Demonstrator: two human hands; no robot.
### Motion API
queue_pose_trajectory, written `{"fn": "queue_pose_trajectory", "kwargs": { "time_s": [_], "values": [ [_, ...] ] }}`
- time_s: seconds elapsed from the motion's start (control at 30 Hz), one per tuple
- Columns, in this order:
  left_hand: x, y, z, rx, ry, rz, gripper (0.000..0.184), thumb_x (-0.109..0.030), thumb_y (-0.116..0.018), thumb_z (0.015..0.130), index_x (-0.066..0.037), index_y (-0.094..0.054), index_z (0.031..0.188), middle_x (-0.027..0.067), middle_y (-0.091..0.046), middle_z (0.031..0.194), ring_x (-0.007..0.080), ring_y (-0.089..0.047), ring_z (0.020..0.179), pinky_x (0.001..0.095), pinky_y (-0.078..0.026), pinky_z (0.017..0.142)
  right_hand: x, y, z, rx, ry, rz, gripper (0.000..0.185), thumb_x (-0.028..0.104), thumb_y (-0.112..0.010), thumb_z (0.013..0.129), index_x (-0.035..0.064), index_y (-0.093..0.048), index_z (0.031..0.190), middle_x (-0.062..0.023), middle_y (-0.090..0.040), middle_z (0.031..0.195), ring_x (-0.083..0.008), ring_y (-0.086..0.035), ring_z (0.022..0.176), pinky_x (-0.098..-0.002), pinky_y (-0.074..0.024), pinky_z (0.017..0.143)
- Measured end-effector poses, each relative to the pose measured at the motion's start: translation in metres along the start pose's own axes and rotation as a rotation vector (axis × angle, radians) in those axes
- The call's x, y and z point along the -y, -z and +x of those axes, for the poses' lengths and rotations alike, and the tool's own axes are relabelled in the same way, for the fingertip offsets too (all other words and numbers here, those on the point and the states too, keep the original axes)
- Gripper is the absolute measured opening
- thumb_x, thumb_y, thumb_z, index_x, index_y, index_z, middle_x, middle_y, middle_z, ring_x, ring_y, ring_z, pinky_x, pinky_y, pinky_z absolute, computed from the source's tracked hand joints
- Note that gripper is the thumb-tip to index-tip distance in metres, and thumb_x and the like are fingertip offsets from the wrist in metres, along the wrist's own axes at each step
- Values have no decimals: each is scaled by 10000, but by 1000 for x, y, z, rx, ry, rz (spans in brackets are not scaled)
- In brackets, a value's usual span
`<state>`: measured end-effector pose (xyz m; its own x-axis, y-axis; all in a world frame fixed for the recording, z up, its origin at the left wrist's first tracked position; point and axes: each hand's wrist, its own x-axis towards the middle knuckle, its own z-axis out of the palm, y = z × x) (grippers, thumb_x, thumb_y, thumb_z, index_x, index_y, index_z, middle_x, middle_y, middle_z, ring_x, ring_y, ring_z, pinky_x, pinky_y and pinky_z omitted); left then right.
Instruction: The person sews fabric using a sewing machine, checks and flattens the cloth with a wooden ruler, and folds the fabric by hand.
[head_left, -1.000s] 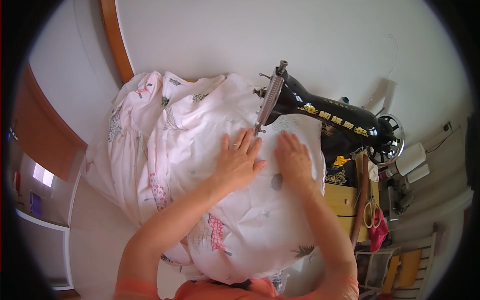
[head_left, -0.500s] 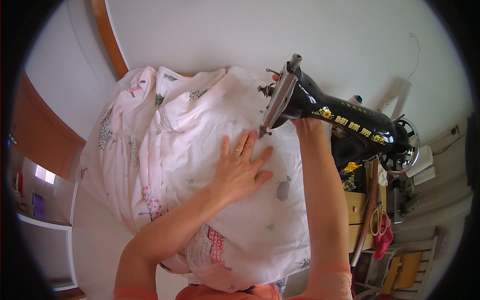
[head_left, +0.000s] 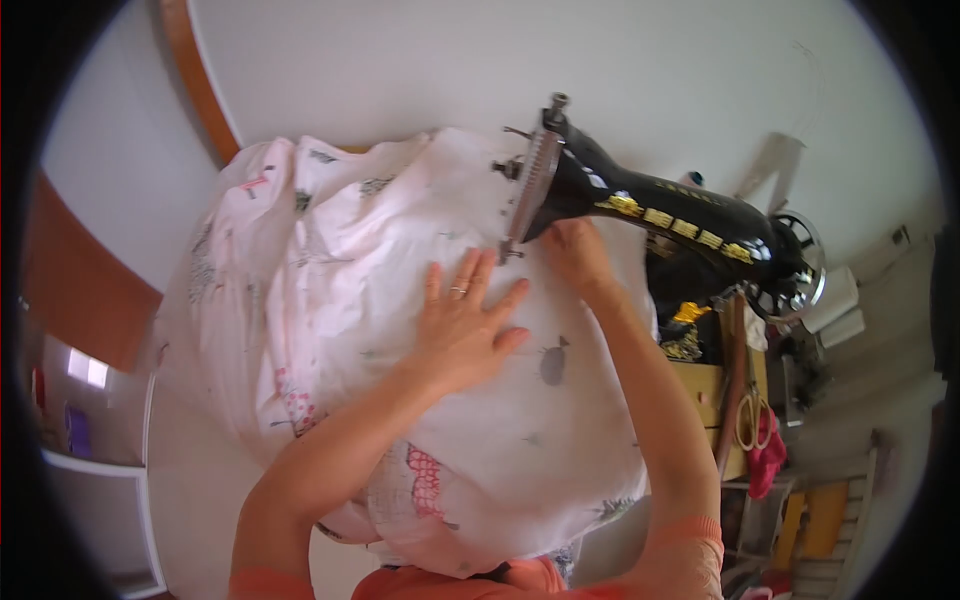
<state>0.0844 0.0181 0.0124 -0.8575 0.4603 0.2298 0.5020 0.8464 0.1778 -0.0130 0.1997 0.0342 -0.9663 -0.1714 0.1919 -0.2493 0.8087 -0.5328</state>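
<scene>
A large piece of pale pink fabric printed with trees, animals and leaves spreads beneath the head of a black sewing machine. My left hand lies flat on it, fingers spread, just in front of the needle area; a ring shows on one finger. Under the machine's arm, behind the needle area, is my right hand, over the fabric. Its fingers are blurred and partly hidden by the machine, so what they hold cannot be made out.
The handwheel is at the machine's right end. Below it, scissors hang by a wooden drawer front, beside a pinkish-red cloth. A white wall stands behind the machine, and a slatted chair is at lower right.
My right hand has come down from behind the machine head to below its arm. My left hand stays flat on the fabric. The whole view has shifted slightly.
</scene>
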Motion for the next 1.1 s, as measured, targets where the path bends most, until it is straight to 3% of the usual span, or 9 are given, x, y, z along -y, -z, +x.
{"fn": "queue_pose_trajectory", "kwargs": {
  "time_s": [0.1,0.2,0.33,0.4,0.47,0.67,0.93,0.97,1.1],
  "values": [
    [-3,-1,1,34,19,1,548,-450,-452,889,-211,-390,1378,195,-185,1484,314,-132,1391,572,-90,1077,-10,6,-38,-297,375,114,101,63,-621,765,23,-652,851,-147,-616,919,-345,-586,853,-409,-476,733],
    [-4,7,1,70,29,-4,544,-427,-460,889,-200,-390,1379,188,-180,1488,307,-122,1394,562,-84,1082,5,52,-101,-270,306,-33,71,45,-651,739,28,-639,807,-106,-611,833,-314,-593,789,-379,-486,676],
    [-5,8,0,83,21,9,545,-437,-448,896,-194,-388,1381,188,-197,1483,303,-125,1394,564,-77,1083,-17,108,-176,-580,127,-237,86,14,-678,706,20,-604,750,-101,-575,757,-296,-582,739,-377,-473,633],
    [-5,6,1,70,7,8,547,-432,-447,898,-191,-382,1385,185,-198,1483,303,-130,1392,565,-85,1081,-41,132,-206,-664,-151,-279,79,12,-665,721,15,-603,770,-132,-580,774,-320,-579,740,-395,-458,636],
    [-4,8,-1,70,5,17,548,-433,-442,900,-190,-378,1387,182,-198,1484,302,-132,1392,565,-88,1080,-76,152,-225,-623,-278,-507,122,88,-646,759,4,-618,842,-151,-584,784,-306,-597,764,-374,-464,688],
    [-7,9,-1,105,28,42,554,-464,-399,910,-198,-362,1395,176,-198,1485,296,-136,1391,557,-90,1084,-102,155,-235,-277,-496,-556,342,226,-647,764,-6,-565,1002,-217,-616,888,-400,-581,891,-467,-447,753],
    [-1,-1,-2,52,25,37,551,-484,-362,920,-214,-351,1400,168,-209,1485,295,-138,1391,559,-96,1083,-145,150,-246,-385,-513,-406,409,239,-665,729,-21,-558,1027,-228,-632,908,-392,-601,907,-442,-465,766],
    [-1,-1,-2,47,22,35,551,-484,-361,921,-213,-351,1400,167,-209,1485,295,-138,1392,562,-97,1082,-171,148,-255,-412,-453,-475,335,184,-630,779,-24,-554,1030,-168,-637,858,-308,-636,781,-386,-491,675],
    [1,-4,-4,41,18,50,552,-478,-360,923,-200,-351,1400,166,-214,1483,297,-143,1390,574,-104,1075,-111,181,-270,-498,-705,88,219,86,-546,837,-8,-545,1035,-79,-587,793,-151,-589,632,-288,-462,537]
  ]
}}
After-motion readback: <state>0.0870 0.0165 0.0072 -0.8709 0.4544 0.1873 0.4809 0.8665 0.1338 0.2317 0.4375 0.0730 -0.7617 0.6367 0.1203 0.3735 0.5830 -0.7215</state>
